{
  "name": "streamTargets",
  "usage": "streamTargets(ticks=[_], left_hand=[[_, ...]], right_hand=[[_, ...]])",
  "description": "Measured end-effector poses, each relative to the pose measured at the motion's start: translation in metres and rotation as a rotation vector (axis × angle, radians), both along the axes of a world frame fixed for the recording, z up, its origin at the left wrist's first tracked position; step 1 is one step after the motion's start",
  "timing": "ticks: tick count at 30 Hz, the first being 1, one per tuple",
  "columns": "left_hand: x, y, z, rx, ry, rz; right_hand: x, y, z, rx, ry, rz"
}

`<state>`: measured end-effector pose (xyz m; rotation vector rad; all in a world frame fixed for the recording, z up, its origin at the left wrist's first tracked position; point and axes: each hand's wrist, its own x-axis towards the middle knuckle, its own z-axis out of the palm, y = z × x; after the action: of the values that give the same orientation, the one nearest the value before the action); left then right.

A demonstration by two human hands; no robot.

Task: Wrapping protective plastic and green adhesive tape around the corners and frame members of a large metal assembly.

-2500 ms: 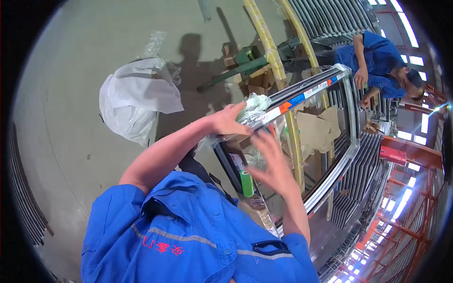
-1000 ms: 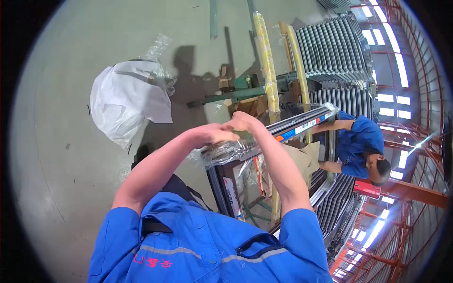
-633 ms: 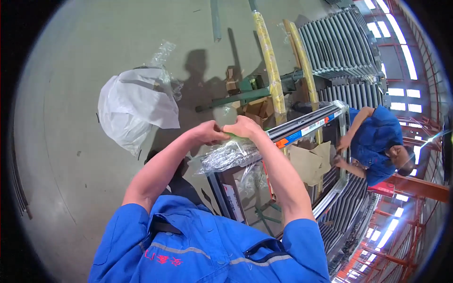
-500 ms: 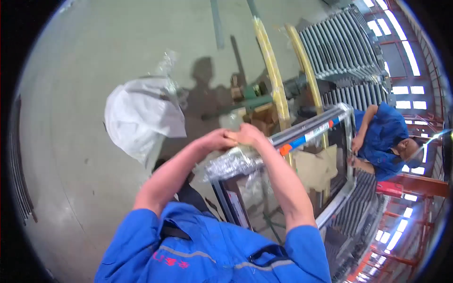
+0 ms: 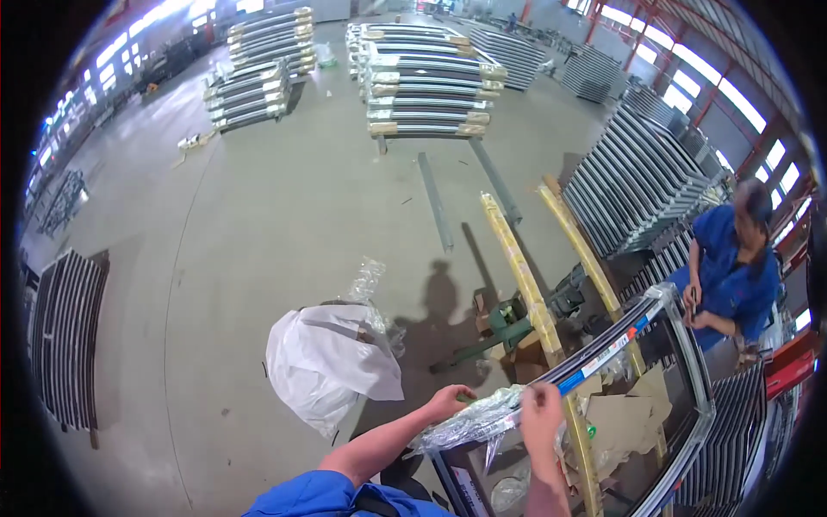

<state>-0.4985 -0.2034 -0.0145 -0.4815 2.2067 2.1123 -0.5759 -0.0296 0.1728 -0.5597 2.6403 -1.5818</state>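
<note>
The clear plastic film (image 5: 482, 414) lies bunched over the near corner of the long, dark and silver frame (image 5: 594, 346), directly between your two hands. Your left hand (image 5: 450, 401) is at the upper left side of this film, with the fingers bent towards it. Your right hand (image 5: 541, 409) is at the opposite end of the film, above the frame rail, and its fingers are curled downward. Whether either hand is really pinching the film, I cannot say from this view.

From your right hand, the rail continues away to the upper right, and it carries a blue, white and orange label strip (image 5: 603, 357). Through the opening of the frame you can see brown cardboard (image 5: 627, 422). Two yellow-wrapped beams, a nearer one (image 5: 527, 280) and a farther one (image 5: 586, 252), run from the floor towards the frame. At the far side of the frame stands a co-worker in blue (image 5: 734, 274), whose two hands are near each other.

To the left of your hands, a white sheet (image 5: 332, 364) lies heaped on the floor. Farther away there are stacked frames (image 5: 431, 86).
</note>
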Motion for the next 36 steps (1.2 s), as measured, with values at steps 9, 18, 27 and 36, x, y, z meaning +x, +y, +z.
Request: streamTargets(ticks=[9, 18, 27, 36], left_hand=[[-0.005, -0.036, -0.05, 0.519, -0.299, 0.087], [-0.017, -0.02, 0.002, 0.78, -0.597, -0.036], [-0.008, -0.013, 0.016, 0.67, -0.533, -0.147], [-0.015, -0.044, 0.001, 0.503, -0.515, -0.242]], right_hand=[[0.014, 0.066, -0.173, -0.305, -0.863, 0.049], [0.015, 0.036, -0.205, -0.745, -1.192, 0.297], [0.03, 0.038, -0.217, -0.878, -1.39, 0.142], [0.039, 0.023, -0.196, -0.78, -1.457, 0.01]])
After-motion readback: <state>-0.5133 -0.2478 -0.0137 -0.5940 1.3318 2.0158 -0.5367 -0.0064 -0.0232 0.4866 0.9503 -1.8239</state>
